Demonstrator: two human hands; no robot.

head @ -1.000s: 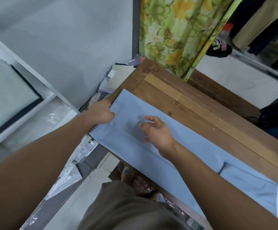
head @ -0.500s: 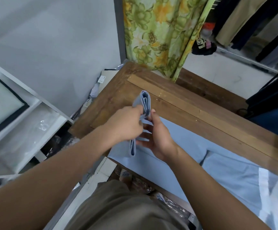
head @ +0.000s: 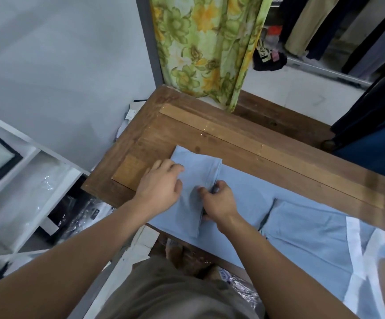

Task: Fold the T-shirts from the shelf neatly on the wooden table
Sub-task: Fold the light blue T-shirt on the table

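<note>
- Left hand (head: 161,184): fingers relaxed and spread, palm down on the folded flap of the T-shirt (head: 251,192); half a second earlier it held that flap raised off the table (head: 210,134).
- Right hand (head: 219,201): fingers curled, pinching the flap's crease; earlier it sat beneath the lifted cloth.
- T-shirt: pale blue, flat along the table's near edge, its left end now doubled back over the body.
- Paper tags (head: 131,112), off the table's left end: writing too small to read.
- Shelf (head: 25,171) stands left of the table; curtain (head: 203,42), floral, hangs beyond its far edge.
</note>
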